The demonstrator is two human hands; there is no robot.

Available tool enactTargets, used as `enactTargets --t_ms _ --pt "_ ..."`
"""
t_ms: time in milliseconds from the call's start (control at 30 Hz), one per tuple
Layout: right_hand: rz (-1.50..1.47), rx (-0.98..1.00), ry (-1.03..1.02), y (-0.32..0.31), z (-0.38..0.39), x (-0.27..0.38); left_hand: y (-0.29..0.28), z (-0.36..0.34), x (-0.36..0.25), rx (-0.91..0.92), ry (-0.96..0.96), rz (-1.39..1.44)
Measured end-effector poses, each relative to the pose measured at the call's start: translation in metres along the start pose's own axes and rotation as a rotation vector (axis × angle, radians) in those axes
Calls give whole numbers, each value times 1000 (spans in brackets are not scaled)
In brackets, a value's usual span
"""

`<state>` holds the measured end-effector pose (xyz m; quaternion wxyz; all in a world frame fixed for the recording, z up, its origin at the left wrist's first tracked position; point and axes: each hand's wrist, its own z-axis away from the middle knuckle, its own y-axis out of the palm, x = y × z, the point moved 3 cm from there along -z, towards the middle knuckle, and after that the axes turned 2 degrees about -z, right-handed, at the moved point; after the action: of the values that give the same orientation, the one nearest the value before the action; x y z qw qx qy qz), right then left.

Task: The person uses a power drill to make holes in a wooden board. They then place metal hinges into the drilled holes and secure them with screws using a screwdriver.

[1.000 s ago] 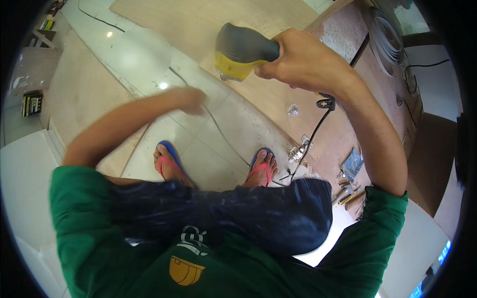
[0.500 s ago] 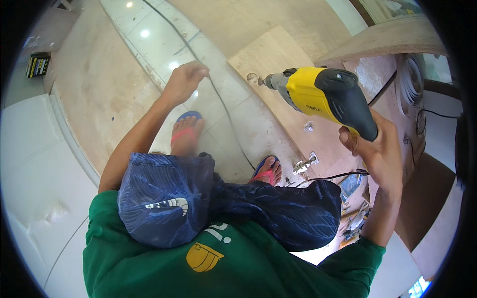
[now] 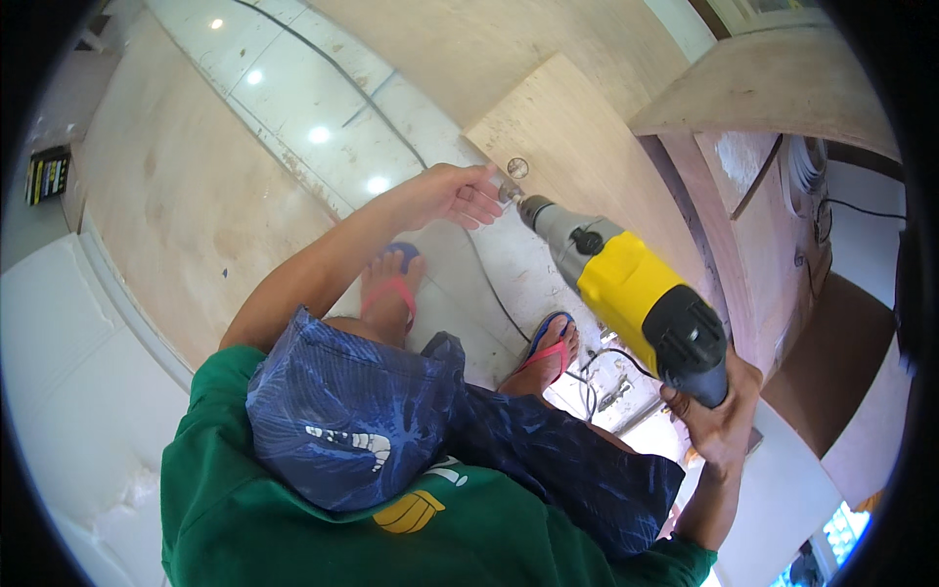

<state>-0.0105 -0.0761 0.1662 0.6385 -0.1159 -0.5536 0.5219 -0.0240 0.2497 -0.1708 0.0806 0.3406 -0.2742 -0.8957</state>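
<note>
A yellow, black and grey power drill [image 3: 636,293] slants across the right side, its chuck toward the upper left. My right hand [image 3: 722,406] is wrapped round its black handle. A short, wide round cutting bit [image 3: 509,192] sits in the chuck. Beside that bit is my left hand [image 3: 462,196], its fingers loosely spread and partly curled; whether a fingertip touches the bit I cannot tell. Just beyond the bit, a round mark or hole [image 3: 517,167] shows near the edge of a light wooden board [image 3: 577,122].
A dark cable [image 3: 362,93] runs over the white floor tiles [image 3: 293,88]. Large plywood sheets [image 3: 186,166] lie on the left. A wooden cabinet frame [image 3: 763,98] stands on the right, with a coiled pale strip [image 3: 807,166] inside. Small metal hardware [image 3: 614,394] and cord lie near my sandalled foot [image 3: 553,342].
My right hand has lowered toward me, tilting the drill so its body points more steeply up-left. My left hand has moved right and slightly down, from above the tiles to beside the bit.
</note>
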Motion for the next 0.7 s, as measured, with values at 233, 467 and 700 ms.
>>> enactTargets --t_ms 233,467,700 --pt "40 57 66 21 26 7 -3 -1 14 18 -77 -162" --pt "34 11 97 35 35 21 -3 -19 25 95 -186 -210" --pt "8 -9 5 45 42 23 -12 -27 20 60 -257 -309"
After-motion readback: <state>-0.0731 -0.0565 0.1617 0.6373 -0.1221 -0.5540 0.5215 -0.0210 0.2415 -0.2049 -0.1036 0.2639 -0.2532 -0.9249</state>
